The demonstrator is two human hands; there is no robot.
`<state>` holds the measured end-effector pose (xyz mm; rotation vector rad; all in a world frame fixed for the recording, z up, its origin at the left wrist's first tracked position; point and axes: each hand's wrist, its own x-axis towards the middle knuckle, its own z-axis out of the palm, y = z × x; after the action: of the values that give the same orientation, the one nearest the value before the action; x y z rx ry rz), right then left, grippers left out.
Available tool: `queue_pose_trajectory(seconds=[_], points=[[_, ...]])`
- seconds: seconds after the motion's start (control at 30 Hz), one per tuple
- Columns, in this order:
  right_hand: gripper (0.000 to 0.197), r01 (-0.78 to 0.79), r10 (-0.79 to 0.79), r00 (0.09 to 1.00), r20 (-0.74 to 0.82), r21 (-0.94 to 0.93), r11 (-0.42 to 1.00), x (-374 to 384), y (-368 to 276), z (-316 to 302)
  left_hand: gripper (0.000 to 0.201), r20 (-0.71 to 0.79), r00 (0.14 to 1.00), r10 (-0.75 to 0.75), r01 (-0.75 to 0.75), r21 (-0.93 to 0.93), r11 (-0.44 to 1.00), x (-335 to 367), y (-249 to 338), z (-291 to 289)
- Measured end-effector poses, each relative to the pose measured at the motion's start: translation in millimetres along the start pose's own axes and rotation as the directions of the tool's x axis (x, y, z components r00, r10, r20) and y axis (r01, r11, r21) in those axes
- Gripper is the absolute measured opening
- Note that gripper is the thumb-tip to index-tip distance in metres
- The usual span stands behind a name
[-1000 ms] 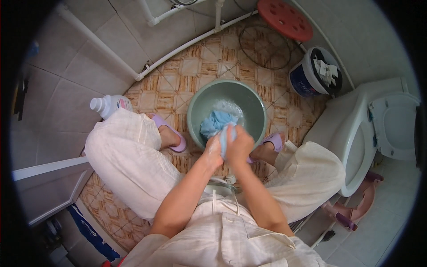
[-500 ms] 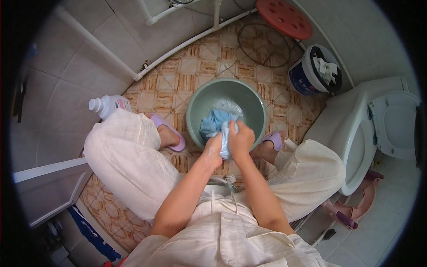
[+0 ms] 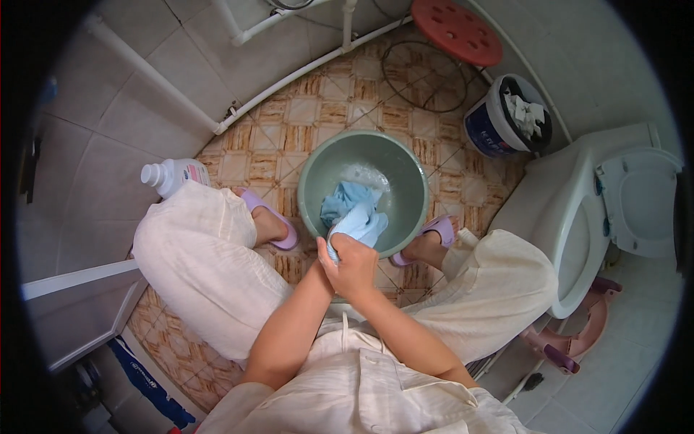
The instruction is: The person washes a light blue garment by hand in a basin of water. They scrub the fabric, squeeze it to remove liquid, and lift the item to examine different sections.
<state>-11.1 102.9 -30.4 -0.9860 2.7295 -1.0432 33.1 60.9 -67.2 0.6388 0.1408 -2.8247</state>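
Note:
A wet light blue cloth [image 3: 363, 221] trails from my hands into the green basin [image 3: 413, 163], its lower part bunched on the bottom. My right hand [image 3: 354, 267] is closed round the upper end of the cloth, above the basin's near rim. Pressed up against it, my left hand [image 3: 325, 269] is closed at the same end, its fingers mostly hidden by the right one. A little water with some suds shows on the basin's bottom.
A white bottle [image 3: 176, 176] stands by my left knee. On the right are a toilet [image 3: 571, 210], a bucket [image 3: 491, 123] with crumpled paper, and a pink plastic piece [image 3: 593, 318]. A red stool [image 3: 459, 32] and a hose [image 3: 390, 83] lie beyond; pipes [image 3: 296, 83] run along the wall.
Both hands have drawn back toward me and to the left, out over the near rim. More of the cloth now stretches between hands and basin, and the right hand covers the left.

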Motion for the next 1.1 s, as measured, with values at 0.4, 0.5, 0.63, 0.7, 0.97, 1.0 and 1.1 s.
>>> queue_pose_trajectory(seconds=[0.4,0.5,0.63,0.7,0.97,1.0,1.1], points=[[0.027,0.059,-0.058,0.998,-0.024,0.072,0.996,13.3,6.0,-0.1,0.036,-0.393,0.919,0.044,0.14,0.426,0.894,4.1,7.0,22.8],[0.027,-0.213,0.21,0.973,-0.098,-0.027,0.977,28.6,12.2,-4.8,0.033,-0.313,0.949,0.039,0.116,0.463,0.879,20.0,7.5,-10.0],[0.027,0.14,-0.136,0.99,-0.038,0.128,0.982,-12.6,-33.3,-9.0,0.026,0.077,0.993,-0.091,0.08,0.135,0.988,19.4,20.5,-33.9],[0.025,-0.013,0.012,0.999,-0.045,-0.03,0.999,12.2,14.2,3.4,0.027,-0.363,0.929,0.067,0.061,0.33,0.942,18.1,12.2,-5.6],[0.037,-0.536,0.557,0.758,0.339,0.81,0.238,50.5,43.4,-47.8,0.037,-0.268,0.911,0.314,-0.231,0.299,0.926,3.4,40.7,34.9],[0.036,-0.564,0.535,0.728,0.428,0.818,0.114,50.8,44.4,-52.0,0.037,-0.272,0.911,0.311,-0.228,0.296,0.928,2.6,41.4,37.1],[0.038,-0.509,0.471,0.826,0.31,0.771,0.384,46.2,54.7,-40.8,0.035,-0.187,0.952,0.244,-0.206,0.2,0.958,-0.4,43.6,44.9]])
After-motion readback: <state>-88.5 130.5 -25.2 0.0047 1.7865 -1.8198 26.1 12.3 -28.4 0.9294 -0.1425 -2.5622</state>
